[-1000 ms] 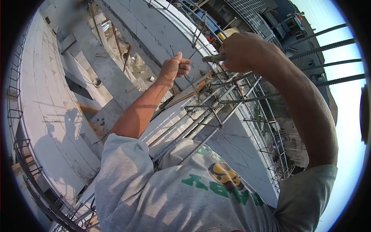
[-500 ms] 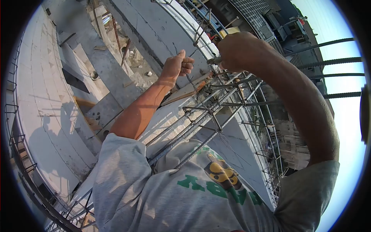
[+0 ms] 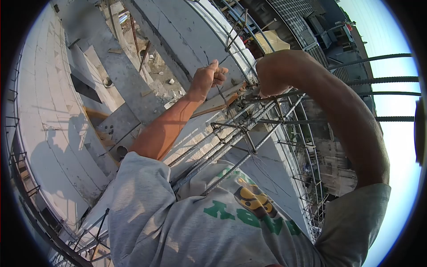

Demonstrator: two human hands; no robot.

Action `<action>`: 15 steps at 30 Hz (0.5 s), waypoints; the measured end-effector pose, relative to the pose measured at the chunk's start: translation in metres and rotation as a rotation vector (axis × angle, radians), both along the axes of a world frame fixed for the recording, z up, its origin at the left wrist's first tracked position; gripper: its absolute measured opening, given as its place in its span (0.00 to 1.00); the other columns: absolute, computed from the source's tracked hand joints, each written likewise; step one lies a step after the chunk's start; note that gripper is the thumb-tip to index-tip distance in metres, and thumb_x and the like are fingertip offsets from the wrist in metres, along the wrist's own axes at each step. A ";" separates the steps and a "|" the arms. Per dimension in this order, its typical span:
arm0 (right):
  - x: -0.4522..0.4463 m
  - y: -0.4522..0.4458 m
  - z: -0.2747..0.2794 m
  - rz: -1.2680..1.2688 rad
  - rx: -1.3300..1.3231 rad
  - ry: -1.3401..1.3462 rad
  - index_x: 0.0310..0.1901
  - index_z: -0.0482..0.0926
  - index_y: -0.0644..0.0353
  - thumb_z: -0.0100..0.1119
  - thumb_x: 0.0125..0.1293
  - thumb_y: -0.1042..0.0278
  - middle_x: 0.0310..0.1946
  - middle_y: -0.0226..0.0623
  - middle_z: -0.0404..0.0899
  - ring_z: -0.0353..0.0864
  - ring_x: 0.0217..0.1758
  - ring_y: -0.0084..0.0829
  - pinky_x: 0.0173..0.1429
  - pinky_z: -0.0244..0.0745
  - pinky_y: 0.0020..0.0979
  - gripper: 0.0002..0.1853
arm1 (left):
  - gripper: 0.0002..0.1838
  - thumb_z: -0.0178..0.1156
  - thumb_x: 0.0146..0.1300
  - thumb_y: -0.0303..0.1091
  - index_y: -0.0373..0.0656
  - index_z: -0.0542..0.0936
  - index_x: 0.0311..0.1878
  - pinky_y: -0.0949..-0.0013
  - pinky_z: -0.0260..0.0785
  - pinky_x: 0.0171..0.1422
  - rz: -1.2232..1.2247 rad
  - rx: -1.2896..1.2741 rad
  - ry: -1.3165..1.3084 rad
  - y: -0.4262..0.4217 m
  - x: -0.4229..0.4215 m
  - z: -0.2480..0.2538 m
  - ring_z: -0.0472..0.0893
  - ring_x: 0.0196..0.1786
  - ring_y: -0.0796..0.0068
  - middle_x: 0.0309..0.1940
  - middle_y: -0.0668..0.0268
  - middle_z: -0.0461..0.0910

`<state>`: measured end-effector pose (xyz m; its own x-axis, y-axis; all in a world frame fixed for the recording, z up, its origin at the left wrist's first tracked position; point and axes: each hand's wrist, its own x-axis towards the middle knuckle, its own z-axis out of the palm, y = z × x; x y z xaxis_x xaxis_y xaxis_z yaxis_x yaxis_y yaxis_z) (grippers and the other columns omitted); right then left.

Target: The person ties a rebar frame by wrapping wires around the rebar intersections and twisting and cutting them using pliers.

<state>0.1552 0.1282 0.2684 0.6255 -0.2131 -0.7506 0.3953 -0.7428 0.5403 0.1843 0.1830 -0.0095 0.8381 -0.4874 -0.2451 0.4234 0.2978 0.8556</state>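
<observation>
Left hand: fingers curled into a fist, thumb uppermost, closed on a bundle of thin wires. Wire ends project above the fist; the remainder trails below it toward the steel bars. Left forearm reaches forward, angled inward. Right hand: knuckles up, wrist bent downward, fingers curled just above the bar junction; the fingertips are hidden, so what they grip cannot be told. Right elbow is bent and carried wide. Steel bars, tied into a cage, run over the block wall between the arms. A timber strip lies beneath the wires. Ribbed rods project beyond the right forearm.
</observation>
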 end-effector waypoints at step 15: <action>0.004 -0.014 -0.001 0.075 0.059 -0.142 0.45 0.83 0.60 0.60 0.59 0.57 0.41 0.41 0.83 0.83 0.46 0.40 0.52 0.77 0.40 0.18 | 0.35 0.37 0.71 0.58 0.33 0.80 0.51 0.68 0.72 0.50 0.022 -0.013 -0.089 -0.028 -0.013 -0.020 0.80 0.38 0.69 0.35 0.55 0.84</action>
